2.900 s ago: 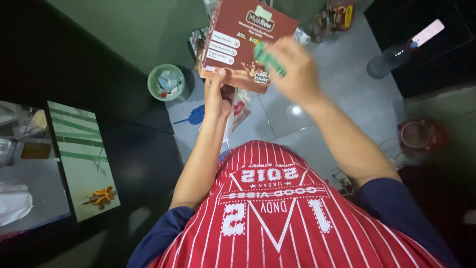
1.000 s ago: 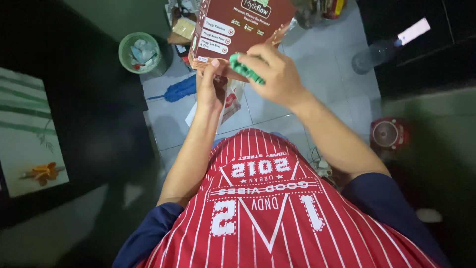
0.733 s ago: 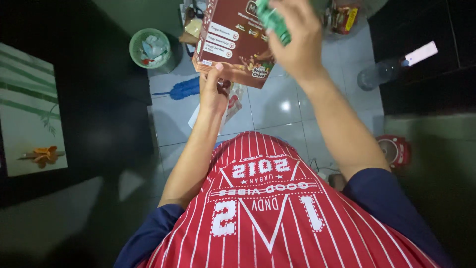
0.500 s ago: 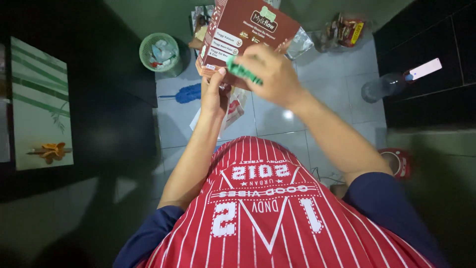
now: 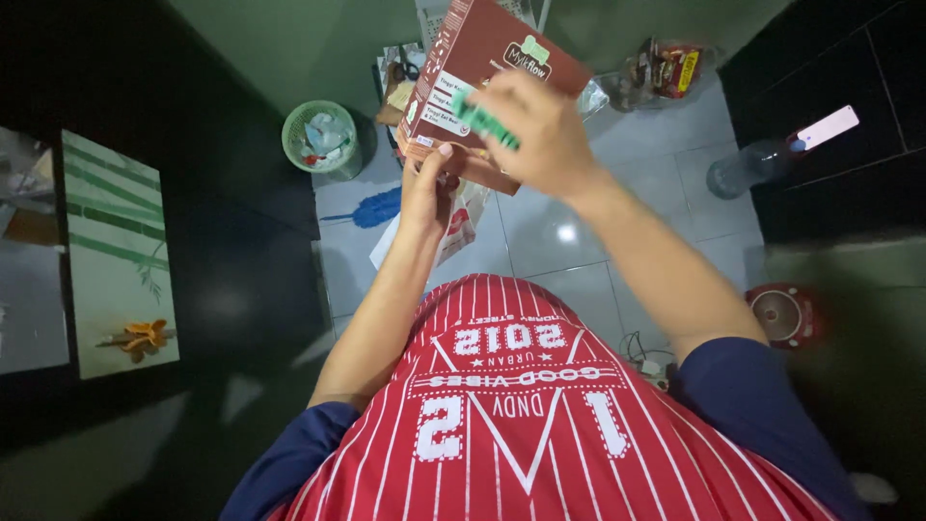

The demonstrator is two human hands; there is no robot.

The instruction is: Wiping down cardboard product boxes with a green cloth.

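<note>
Head view looked straight down over a red striped jersey onto a tiled floor. The left hand was closed on the lower edge of a brown carton, thumb on the near face and fingers curled behind it, holding the carton up at chest height over the floor. The right hand was folded round a small green item — a sachet or strip by its look, though blur prevented a firm identification — and held it against the carton's front face. A green waste basket stood on the floor to the left of the carton, a blue duster lay just beside it, a red round appliance sat at the right, and a clear bottle stood near the dark cabinets. Risk assessed: the carton was supported at one edge only, by one hand — should that grip slacken it would likely tip and drop to the tiles. The green item, pinched lightly, could likewise slip and fall among the clutter below.
</note>
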